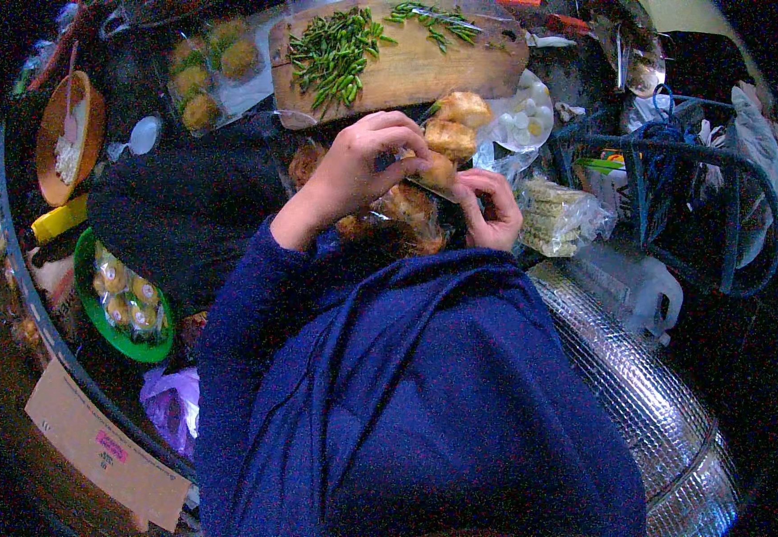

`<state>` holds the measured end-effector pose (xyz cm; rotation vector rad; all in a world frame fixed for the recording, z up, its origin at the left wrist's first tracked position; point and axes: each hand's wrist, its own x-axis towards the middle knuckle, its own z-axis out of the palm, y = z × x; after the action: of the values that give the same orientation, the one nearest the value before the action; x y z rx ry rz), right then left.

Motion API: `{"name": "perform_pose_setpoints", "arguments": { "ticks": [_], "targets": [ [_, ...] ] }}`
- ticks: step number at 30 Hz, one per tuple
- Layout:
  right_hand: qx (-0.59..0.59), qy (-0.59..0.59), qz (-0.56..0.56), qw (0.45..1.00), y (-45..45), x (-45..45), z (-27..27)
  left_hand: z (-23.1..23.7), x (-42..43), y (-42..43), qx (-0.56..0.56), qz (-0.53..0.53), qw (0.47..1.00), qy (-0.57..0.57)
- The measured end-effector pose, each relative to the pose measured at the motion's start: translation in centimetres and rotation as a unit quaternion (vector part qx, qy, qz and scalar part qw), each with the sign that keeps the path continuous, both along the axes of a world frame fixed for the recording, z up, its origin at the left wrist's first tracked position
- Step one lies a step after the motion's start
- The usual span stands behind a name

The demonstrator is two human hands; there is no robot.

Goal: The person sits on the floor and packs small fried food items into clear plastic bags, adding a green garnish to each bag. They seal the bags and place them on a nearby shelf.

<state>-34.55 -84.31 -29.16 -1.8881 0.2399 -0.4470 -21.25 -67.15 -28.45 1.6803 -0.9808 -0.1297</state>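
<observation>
My left hand (375, 158) pinches a brown fried piece, apparently tofu (438, 172), from its left side. At the lower right edge of the same piece, the thumb and fingers of my right hand (494, 209) grip it. Two more golden-brown fried pieces (453, 139) rest just beyond it, one behind the other. Under my hands is a clear plastic bag of brown fried food (408, 209), partly hidden by my left wrist. Close to my right hand lies a plastic-wrapped stack of pale slabs (550, 218).
Green chillies (343, 57) lie on a wooden cutting board (443, 74) ahead. Right: a pack of white egg-like pieces (523, 114), a dark basket (684, 141), a translucent jug (651, 295). Left: an orange bowl (95, 111), packed round fritters (194, 80), a green tray (83, 262).
</observation>
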Motion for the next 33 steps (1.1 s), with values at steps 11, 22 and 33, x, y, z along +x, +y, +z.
{"name": "perform_pose_setpoints", "arguments": {
  "ticks": [11, 22, 33],
  "targets": [
    [-0.027, -0.037, 0.045, 0.998, 0.4, -0.2, -0.4, -0.8, -1.7, 3.4, -0.029, -0.009, 0.996, 0.088],
    [0.000, 0.049, 0.076, 0.996, -0.1, -0.3, 0.4, -1.1, -2.6, 4.4, 0.013, 0.050, 0.993, 0.106],
    [0.157, 0.187, 0.027, 0.969, 0.9, -0.1, 0.3, -1.5, -3.5, 3.8, 0.065, 0.076, 0.957, 0.273]
  ]
}}
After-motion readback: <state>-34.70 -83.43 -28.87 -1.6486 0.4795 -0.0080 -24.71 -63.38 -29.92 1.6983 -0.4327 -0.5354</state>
